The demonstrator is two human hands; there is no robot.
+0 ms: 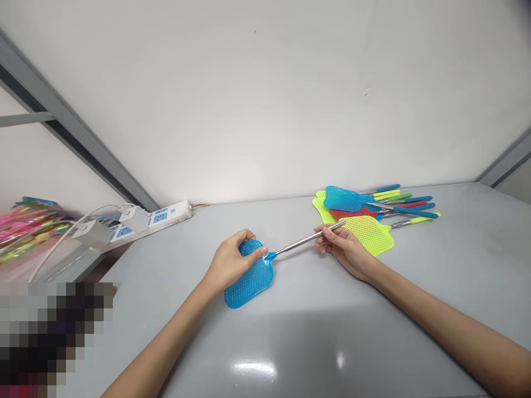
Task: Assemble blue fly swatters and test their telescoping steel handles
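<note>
A blue fly swatter (pixel 254 279) with a perforated head is held in both hands above the grey table. My left hand (pixel 232 257) grips its head near the neck, thumb on top and fingers underneath. The metal telescopic rod slants up to the right, where my right hand (pixel 342 249) pinches its far end between thumb and fingers. No coloured grip shows on that end. Just behind my right hand lies a yellow-green fly swatter (pixel 375 235), partly covered by the hand.
A pile of blue, red and yellow-green fly swatters (pixel 344 200) lies against the wall at the right. At the left, a white power strip (pixel 172 214) holds plugged-in adapters and a cable. Beyond it are bright plastic-wrapped items (pixel 31 226). A blurred patch covers the lower left.
</note>
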